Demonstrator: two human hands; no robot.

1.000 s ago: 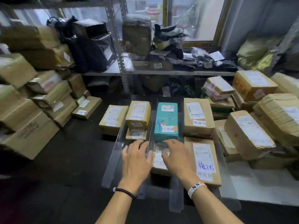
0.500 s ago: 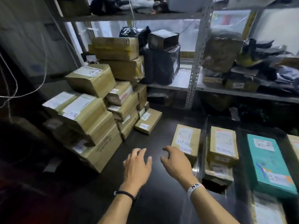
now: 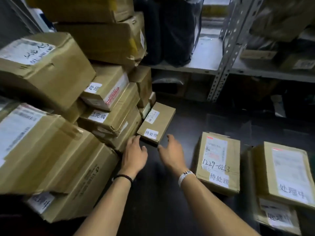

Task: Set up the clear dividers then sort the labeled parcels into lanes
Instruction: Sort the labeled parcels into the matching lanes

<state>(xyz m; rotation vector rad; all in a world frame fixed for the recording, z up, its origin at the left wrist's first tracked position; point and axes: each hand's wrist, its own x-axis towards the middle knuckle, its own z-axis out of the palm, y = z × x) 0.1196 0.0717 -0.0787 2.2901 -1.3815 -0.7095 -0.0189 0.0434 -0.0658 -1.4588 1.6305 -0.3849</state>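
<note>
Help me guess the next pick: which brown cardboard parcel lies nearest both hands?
The small flat brown cardboard parcel at the foot of the stack, just ahead of the left hand and right hand. The others are piled leftward or sit farther right.

Tan-brown cardboard all over the stack [image 3: 51,150], with white labels [image 3: 97,116] in black characters. The flat parcel [image 3: 156,123] is the same tan, with a white tag in black ink. The right parcel [image 3: 219,184] shows a red strip and black handwritten numbers. The floor [image 3: 162,193] is near-black. There's a black band [image 3: 123,177] and a white beaded bracelet [image 3: 185,176]. The grey post [image 3: 226,65] is dotted with holes, and the bag [image 3: 170,31] is black.
</note>
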